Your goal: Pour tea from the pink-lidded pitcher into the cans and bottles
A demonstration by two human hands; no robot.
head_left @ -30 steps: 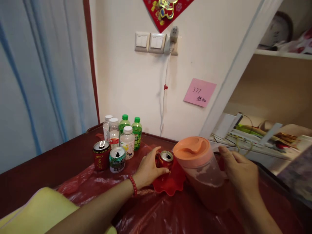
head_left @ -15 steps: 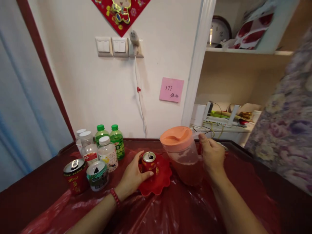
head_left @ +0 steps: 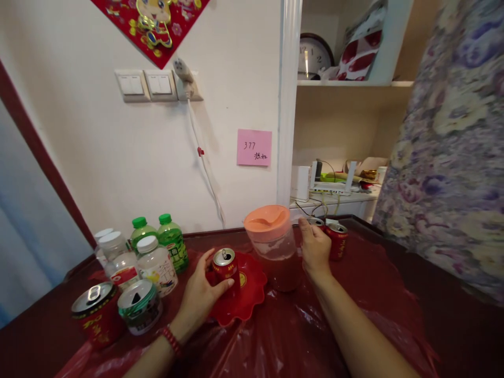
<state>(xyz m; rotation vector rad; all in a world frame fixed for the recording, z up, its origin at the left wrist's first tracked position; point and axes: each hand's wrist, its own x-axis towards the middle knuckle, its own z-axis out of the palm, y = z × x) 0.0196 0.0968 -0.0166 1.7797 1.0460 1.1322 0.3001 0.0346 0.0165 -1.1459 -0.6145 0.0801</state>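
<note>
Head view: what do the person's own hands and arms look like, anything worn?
The left hand is bare, with a red beaded bracelet around its wrist. The right hand is bare too, its wrist unadorned. No gloves or sleeves show.

A thin red sheet (head_left: pixel 381 278) lies on a dark table (head_left: pixel 457 320). Five bottles (head_left: pixel 155 265), a red can (head_left: pixel 98 317) and a green can (head_left: pixel 140 310) stand on the left. A wavy red plate (head_left: pixel 252 294) sits in the middle, two smaller cans (head_left: pixel 337 242) far right.

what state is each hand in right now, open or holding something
Left hand: closed around a red can.
Right hand: closed, holding the jug with the orange lid.
</note>
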